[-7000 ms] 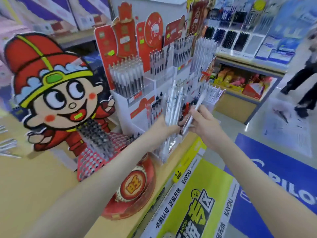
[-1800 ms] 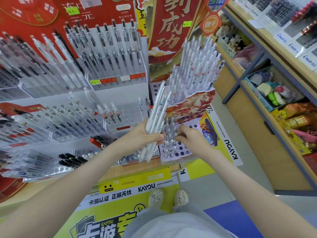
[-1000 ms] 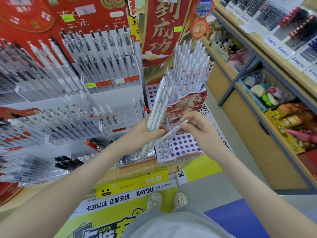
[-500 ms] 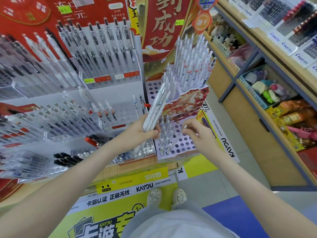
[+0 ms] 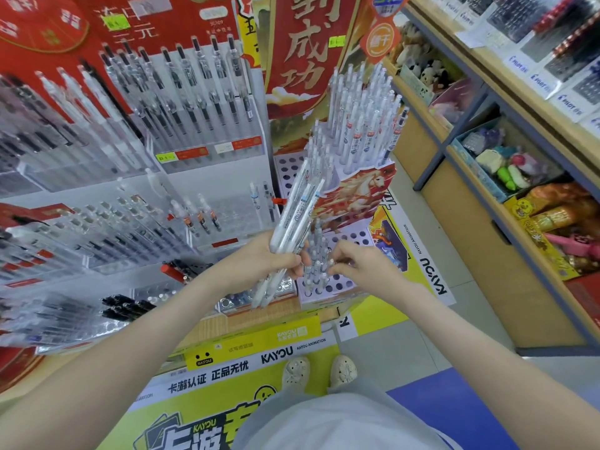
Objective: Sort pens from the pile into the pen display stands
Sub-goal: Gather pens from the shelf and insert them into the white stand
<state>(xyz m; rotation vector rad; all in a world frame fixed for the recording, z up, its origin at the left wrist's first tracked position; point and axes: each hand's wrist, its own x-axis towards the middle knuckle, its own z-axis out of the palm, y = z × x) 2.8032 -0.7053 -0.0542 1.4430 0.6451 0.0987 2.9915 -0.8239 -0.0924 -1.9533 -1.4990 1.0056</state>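
Pen bundle (image 5: 293,219): how does it lie?

— Long axis slanted. The upper ends point up and to the right, over the horse panel (image 5: 357,196); the lower ends run down-left past the heel of the left hand (image 5: 269,261), which is wrapped round the bundle's lower half.

And the stands?

— The perforated stand (image 5: 344,282) sits just right of the bundle. Its lower tier carries a small cluster of standing pens (image 5: 316,254) on the left, with open holes to their right. The upper tier is packed with white pens (image 5: 360,118), leaning slightly. Further left, clear racks (image 5: 207,131) hold rows of dark-ink pens.

The right hand (image 5: 367,269)?

— Fingers curled, tips at the tops of the standing cluster. Whether they pinch one pen I cannot tell.

Room to move?

— The stand reaches the counter's front edge (image 5: 246,324). To the right is bare floor (image 5: 422,336), then a wooden shelf unit (image 5: 487,248).
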